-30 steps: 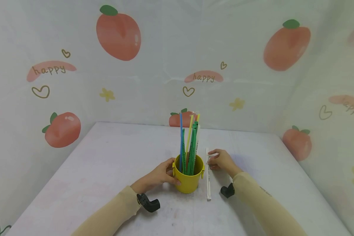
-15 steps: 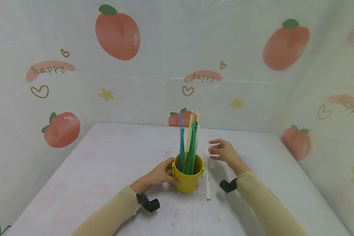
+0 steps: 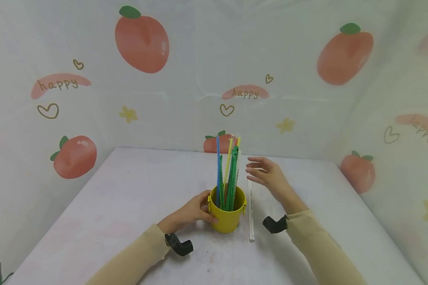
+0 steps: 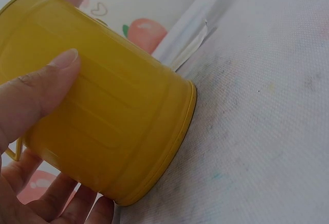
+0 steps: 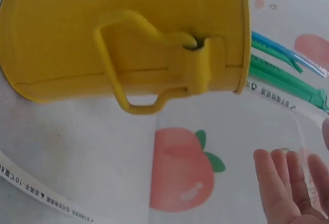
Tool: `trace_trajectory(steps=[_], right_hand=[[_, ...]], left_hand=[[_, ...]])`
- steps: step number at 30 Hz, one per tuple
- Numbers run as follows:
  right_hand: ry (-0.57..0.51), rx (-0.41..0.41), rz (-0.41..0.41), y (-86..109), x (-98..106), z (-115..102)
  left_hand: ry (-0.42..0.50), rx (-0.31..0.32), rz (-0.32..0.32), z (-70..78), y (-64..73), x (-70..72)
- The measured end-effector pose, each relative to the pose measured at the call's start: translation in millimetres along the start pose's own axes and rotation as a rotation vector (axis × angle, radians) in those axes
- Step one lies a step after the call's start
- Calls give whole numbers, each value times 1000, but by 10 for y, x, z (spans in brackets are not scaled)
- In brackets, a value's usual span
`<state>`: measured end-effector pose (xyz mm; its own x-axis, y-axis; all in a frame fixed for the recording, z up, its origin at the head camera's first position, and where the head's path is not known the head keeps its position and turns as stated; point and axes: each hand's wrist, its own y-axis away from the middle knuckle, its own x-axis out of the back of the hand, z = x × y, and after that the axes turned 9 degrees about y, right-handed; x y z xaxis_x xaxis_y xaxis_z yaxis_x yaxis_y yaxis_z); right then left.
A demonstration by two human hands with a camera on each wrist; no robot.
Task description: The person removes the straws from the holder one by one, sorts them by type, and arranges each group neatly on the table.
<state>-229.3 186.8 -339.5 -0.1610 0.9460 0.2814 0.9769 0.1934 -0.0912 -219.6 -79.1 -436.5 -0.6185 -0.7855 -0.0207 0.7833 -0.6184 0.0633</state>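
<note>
A small yellow metal bucket stands upright on the table, holding several wrapped straws: green ones, a blue one and yellow ones. My left hand grips the bucket from its left side; in the left wrist view the thumb lies on the bucket's wall and the other fingers curl below. To the right of the bucket, a white paper-wrapped straw lies on the table. My right hand hovers above its far end, fingers spread and relaxed, with nothing in it.
The table has a pale cloth cover. A white curtain printed with fruit and hearts hangs behind it. In the right wrist view, the bucket's side handle hangs down. Each wrist bears a black camera.
My right hand has left the white straw, rising and moving toward the back. The straw stays lying on the table. My left hand and the bucket have not moved.
</note>
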Motion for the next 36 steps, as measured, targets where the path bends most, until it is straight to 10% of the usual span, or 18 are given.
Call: trace_trajectory(steps=[36], right_hand=[[-3,39,-69,-64,-263,129]], left_hand=[[14,0,10,-21,-3,2]])
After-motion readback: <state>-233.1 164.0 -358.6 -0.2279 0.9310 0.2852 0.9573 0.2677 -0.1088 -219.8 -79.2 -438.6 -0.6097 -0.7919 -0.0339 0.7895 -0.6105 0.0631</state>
